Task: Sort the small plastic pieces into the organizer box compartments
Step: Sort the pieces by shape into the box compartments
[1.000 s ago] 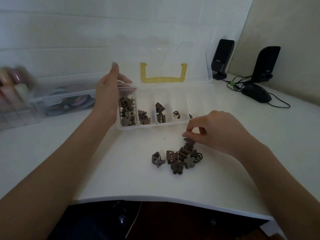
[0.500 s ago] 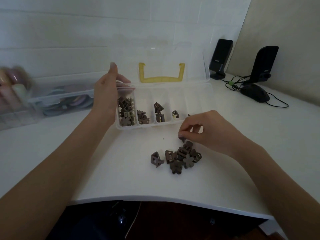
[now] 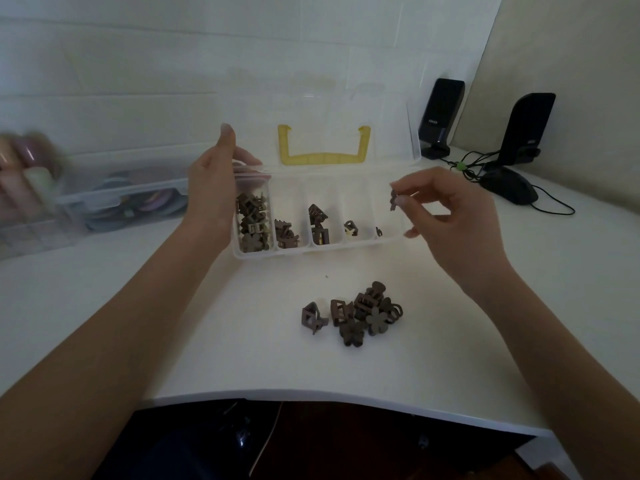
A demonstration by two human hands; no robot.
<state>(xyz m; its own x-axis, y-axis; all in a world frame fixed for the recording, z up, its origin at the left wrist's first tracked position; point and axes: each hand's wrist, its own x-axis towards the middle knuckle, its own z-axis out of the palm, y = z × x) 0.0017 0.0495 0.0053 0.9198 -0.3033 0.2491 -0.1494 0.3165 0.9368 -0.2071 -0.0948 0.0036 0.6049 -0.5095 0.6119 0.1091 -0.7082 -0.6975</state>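
Head view: nearest, a pile of brown pieces (image 3: 360, 311) lies on the white desk (image 3: 207, 341). Beyond it, the right hand (image 3: 446, 216) pinches one small piece (image 3: 393, 199) above the organizer box (image 3: 322, 251)'s rightmost compartment; the left hand (image 3: 214, 188) grips its left end. The speaker (image 3: 440, 116)'s label is unreadable.

A white desk (image 3: 571, 289) fills mid-frame, its curved edge low. Pale tiled wall (image 3: 173, 64) spans the top; a beige panel (image 3: 571, 46) stands upper right. Light is dim.
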